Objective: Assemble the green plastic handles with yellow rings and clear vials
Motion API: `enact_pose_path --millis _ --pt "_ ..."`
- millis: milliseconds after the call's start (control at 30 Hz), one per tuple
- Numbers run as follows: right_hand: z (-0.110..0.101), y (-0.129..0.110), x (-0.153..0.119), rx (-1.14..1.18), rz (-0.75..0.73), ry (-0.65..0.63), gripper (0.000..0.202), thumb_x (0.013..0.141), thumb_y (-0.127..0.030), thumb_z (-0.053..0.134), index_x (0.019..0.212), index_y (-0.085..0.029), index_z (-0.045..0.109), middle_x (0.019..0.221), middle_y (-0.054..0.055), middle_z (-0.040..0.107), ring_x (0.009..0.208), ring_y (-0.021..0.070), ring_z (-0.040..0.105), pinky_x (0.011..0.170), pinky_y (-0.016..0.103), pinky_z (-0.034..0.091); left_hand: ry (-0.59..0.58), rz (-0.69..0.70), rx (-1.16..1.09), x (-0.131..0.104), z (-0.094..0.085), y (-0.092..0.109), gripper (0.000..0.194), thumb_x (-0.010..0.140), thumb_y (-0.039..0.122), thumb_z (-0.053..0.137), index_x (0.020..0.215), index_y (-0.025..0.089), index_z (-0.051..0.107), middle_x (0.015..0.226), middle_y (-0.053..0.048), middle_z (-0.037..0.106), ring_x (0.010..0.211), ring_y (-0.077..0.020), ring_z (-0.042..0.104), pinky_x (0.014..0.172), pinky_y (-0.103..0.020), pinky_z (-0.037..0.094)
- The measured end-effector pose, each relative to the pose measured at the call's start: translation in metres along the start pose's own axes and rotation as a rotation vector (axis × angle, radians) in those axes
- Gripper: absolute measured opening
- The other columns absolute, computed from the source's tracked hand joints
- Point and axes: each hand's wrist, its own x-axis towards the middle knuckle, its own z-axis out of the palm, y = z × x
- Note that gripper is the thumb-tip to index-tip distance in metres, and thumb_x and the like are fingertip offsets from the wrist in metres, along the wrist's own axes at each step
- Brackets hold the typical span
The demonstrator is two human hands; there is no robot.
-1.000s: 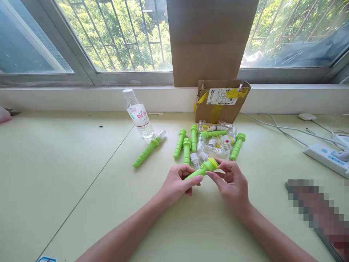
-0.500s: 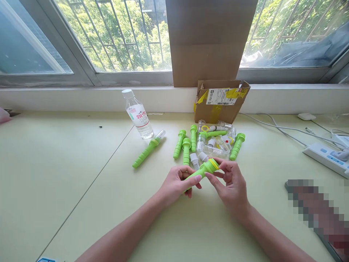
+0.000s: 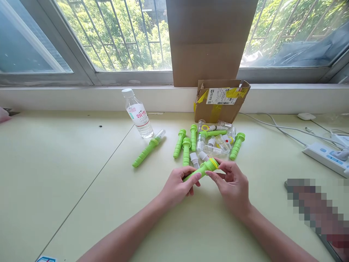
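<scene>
My left hand [image 3: 180, 183] is wrapped round the ridged shaft of a green plastic tube [image 3: 202, 170], which is tilted up to the right. Around the tube's wide end sits a yellow ring [image 3: 214, 163]. My right hand [image 3: 231, 182] pinches that end, thumb below and fingers at the far side, partly hidden. Just behind my hands lie white-capped clear pieces [image 3: 194, 159]. Several more green tubes [image 3: 186, 150] rest beyond them, beside a cluster of clear plastic cups [image 3: 222, 143]. Another green tube [image 3: 145, 153], fitted with a clear top, lies off to the left.
A water bottle [image 3: 139, 115] stands at the back left. Behind the cluster is an open cardboard box [image 3: 218, 105] against the window ledge. To the right are a white power strip [image 3: 325, 158] with cables and a blurred phone-like object [image 3: 316, 214].
The green tube and both hands have barely moved. My right fingers have shifted slightly on the wide end, at the yellow ring. Everything else lies as before.
</scene>
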Motion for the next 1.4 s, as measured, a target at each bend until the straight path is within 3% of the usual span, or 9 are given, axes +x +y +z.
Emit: enact_pose_path --millis 200,400,567,767,1100,1300,1400 --pt "-0.0001 0.0008 0.0 -0.003 -0.005 0.006 0.023 0.074 -0.024 0.074 0.081 -0.022 0.053 0.1 0.005 0.067 0.096 0.0234 0.068 0.072 0.038 0.065 -0.016 -0.013 -0.044 0.0002 -0.0006 -0.0005 0.037 0.087 0.05 0.053 0.091 0.015 0.062 0.074 -0.004 0.065 0.047 -0.0087 0.054 0.044 -0.02 0.04" --pt "0.0003 -0.0006 0.0001 -0.014 -0.005 0.02 0.023 0.073 -0.024 0.075 0.079 -0.02 0.054 0.105 0.007 0.068 0.088 0.0214 0.07 0.071 0.037 0.065 -0.024 -0.023 -0.075 0.0004 -0.0016 0.0005 0.035 0.086 0.049 0.054 0.087 0.014 0.06 0.073 -0.003 0.065 0.047 -0.0086 0.054 0.045 -0.02 0.041" --pt "0.0014 -0.0019 -0.0001 -0.028 -0.026 0.037 0.024 0.072 -0.024 0.076 0.081 -0.021 0.054 0.093 0.003 0.067 0.095 0.023 0.068 0.067 0.033 0.065 -0.034 -0.016 -0.089 0.0012 -0.0019 -0.0005 0.036 0.087 0.049 0.054 0.087 0.014 0.06 0.073 -0.004 0.065 0.046 -0.0087 0.054 0.045 -0.02 0.041" --pt "0.0026 -0.0023 0.0003 -0.051 -0.035 0.048 0.024 0.072 -0.023 0.075 0.085 -0.021 0.055 0.097 0.003 0.067 0.079 0.0175 0.07 0.062 0.032 0.065 -0.039 -0.022 -0.096 0.001 -0.0023 0.0005 0.036 0.087 0.049 0.054 0.087 0.013 0.06 0.072 -0.004 0.065 0.046 -0.0088 0.054 0.046 -0.02 0.041" --pt "0.0013 -0.0011 -0.0012 -0.071 -0.093 0.071 0.023 0.07 -0.021 0.077 0.075 -0.02 0.054 0.086 0.004 0.069 0.092 0.0256 0.07 0.06 0.029 0.065 -0.05 -0.009 -0.102 0.0014 -0.004 -0.0003 0.037 0.086 0.049 0.055 0.086 0.013 0.061 0.07 -0.004 0.065 0.045 -0.0086 0.053 0.045 -0.02 0.04" --pt "0.0032 -0.0022 -0.0012 -0.038 -0.038 0.038 0.027 0.072 -0.023 0.076 0.083 -0.021 0.051 0.103 0.005 0.066 0.091 0.0231 0.07 0.07 0.038 0.065 -0.035 -0.053 -0.123 0.0015 -0.0036 0.001 0.034 0.076 0.043 0.069 0.088 0.013 0.061 0.07 -0.003 0.064 0.047 -0.0086 0.053 0.046 -0.021 0.043" --pt "0.0034 -0.0037 -0.0011 -0.016 -0.042 0.003 0.027 0.074 -0.022 0.074 0.089 -0.022 0.052 0.111 0.005 0.064 0.087 0.0201 0.071 0.073 0.039 0.065 -0.05 -0.059 -0.124 0.0009 -0.0043 0.0032 0.032 0.08 0.044 0.065 0.088 0.013 0.061 0.068 -0.003 0.065 0.045 -0.0083 0.052 0.046 -0.02 0.042"
